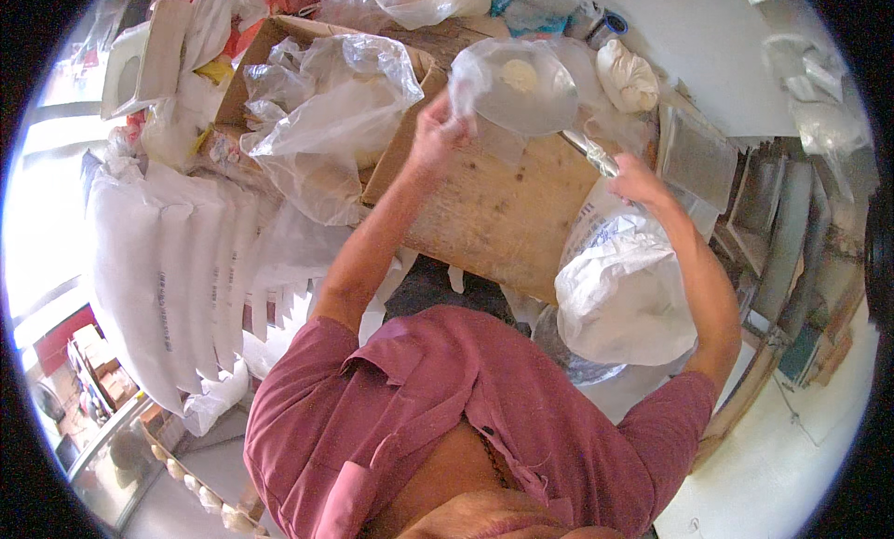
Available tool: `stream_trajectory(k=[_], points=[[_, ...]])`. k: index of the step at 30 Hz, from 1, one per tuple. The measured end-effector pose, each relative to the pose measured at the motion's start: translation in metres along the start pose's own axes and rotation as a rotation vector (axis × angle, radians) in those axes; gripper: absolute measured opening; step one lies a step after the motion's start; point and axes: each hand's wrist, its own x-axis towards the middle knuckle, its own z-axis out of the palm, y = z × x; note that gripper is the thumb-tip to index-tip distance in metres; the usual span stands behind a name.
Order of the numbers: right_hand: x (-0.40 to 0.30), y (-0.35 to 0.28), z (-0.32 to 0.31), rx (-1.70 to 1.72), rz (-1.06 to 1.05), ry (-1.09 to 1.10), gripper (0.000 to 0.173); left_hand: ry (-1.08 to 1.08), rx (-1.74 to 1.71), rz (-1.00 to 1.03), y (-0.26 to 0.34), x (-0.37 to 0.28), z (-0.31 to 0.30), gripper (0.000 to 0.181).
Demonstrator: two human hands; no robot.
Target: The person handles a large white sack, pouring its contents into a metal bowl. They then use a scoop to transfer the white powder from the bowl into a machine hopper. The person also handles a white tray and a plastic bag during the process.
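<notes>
My left hand (441,130) is blurred and grips part of a clear plastic bag (469,92) beside a round, shallow metal pan (538,109). A small pale heap (519,76) lies in the pan. My right hand (632,179) is closed around a shiny, wrapped handle (601,156) that points towards the pan; whether it joins the pan I cannot tell. Below my right forearm stands an open white woven sack (625,301) with a pale interior. Under the pan is a worn wooden board (489,203).
A cardboard box (398,162) lined with clear plastic (335,127) stands left of the board. Full white sacks (160,259) are lined up at the left. A tied cloth-like bag (627,76) lies beyond the pan. Metal trays or panels (761,203) stand at the right.
</notes>
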Motion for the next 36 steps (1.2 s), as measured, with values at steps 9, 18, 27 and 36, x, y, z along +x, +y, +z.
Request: stream_trajectory(k=[9,18,27,36], points=[[-0.047,0.000,-0.014,-0.107,-0.011,0.071,0.017,-0.080,0.355,0.111,0.091,0.052,-0.035,0.070],[-0.084,0.009,-0.030,-0.065,-0.021,-0.021,0.017,-0.182,0.293,-0.048,0.088,0.020,-0.022,0.077],[-0.041,-0.048,-0.006,-0.374,-0.181,-0.118,0.028,-0.191,0.342,-0.063,0.022,-0.079,0.024,0.085],[-0.043,-0.100,0.050,-0.783,-0.436,0.153,0.057,-0.046,-0.320,-0.058,-0.010,-0.102,0.038,0.092]])
